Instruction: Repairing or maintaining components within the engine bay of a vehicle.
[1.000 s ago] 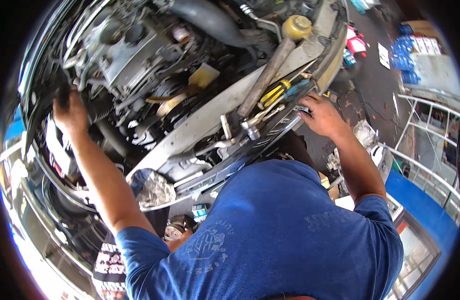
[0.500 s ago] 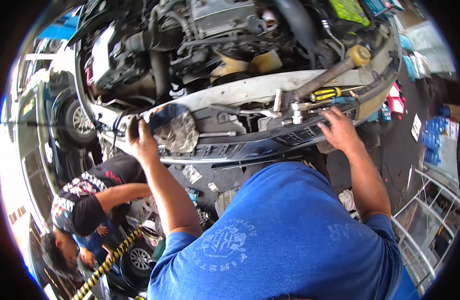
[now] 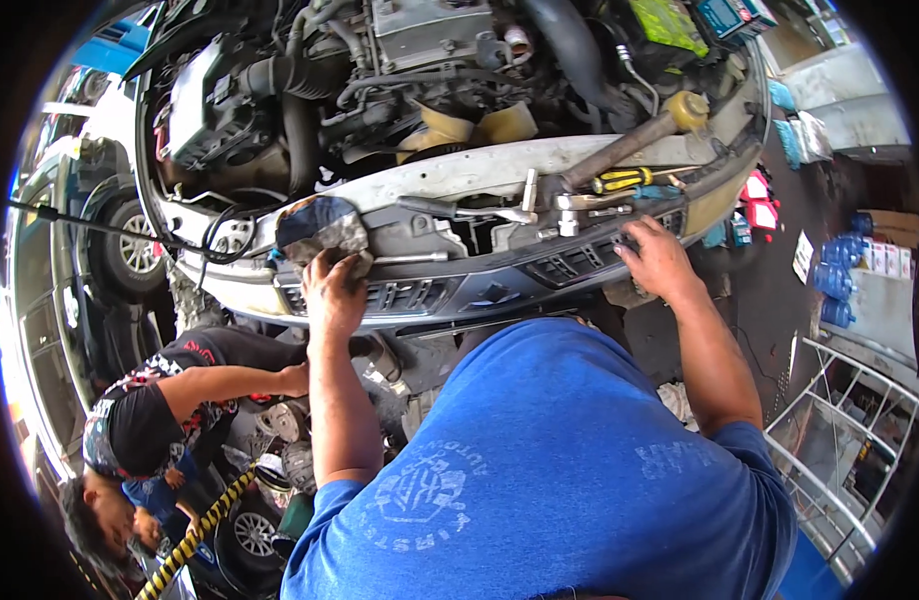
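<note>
My left hand [image 3: 333, 295] is at the front edge of an open engine bay, its bent fingers closed at the lower edge of a stained grey and dark rag [image 3: 325, 228]. My right hand [image 3: 662, 262] rests on the grille, thumb and fingers apart; its fingertips look dark, and I make out nothing held. Just beyond it lie a socket wrench [image 3: 582, 202], a yellow and black screwdriver [image 3: 622, 180] and a teal-handled tool [image 3: 662, 192]. A metal extension bar [image 3: 410, 258] lies beside the rag. Further left is a dark-handled tool [image 3: 427, 206].
A yellow-headed mallet [image 3: 688, 112] lies across the front panel. A black cable [image 3: 110, 225] stretches in from the left. Another person [image 3: 145, 420] bends low at my left, beside a yellow-black striped bar [image 3: 205, 530]. A metal rack [image 3: 840, 440] stands at right.
My left hand has moved right, from beside the rag to its lower edge. My right hand stays at the grille, its fingers slightly more bent. The view has shifted a little.
</note>
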Demonstrator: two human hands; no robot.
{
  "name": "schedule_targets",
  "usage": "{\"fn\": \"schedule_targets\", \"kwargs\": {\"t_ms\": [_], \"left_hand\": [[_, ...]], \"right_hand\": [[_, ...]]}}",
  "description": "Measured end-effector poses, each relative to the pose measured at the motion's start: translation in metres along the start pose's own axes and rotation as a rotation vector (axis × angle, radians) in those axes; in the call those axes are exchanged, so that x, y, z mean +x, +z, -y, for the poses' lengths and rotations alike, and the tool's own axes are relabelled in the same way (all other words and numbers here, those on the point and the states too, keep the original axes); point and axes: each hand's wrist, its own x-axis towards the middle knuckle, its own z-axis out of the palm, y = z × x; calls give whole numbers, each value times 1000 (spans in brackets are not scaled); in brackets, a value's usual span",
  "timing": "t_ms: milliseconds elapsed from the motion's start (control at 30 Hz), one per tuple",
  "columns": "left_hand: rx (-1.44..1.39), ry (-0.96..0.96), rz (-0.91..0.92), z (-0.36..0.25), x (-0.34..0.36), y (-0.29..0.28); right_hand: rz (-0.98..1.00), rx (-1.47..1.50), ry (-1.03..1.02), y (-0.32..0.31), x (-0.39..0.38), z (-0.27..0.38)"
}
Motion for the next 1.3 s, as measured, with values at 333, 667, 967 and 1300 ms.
{"fn": "schedule_targets", "kwargs": {"t_ms": [333, 667, 967, 1300], "left_hand": [[-926, -466, -252, 68, 24, 16], [-1523, -686, -355, 64, 26, -22], [-1637, -568, -639, 86, 22, -58], [-1394, -417, -823, 46, 32, -102]], "right_hand": [[-96, 39, 67, 19, -19, -25], [-308, 353, 399, 61, 9, -27], [-351, 510, 309, 77, 13, -45], [-322, 299, 359, 63, 14, -37]]}}
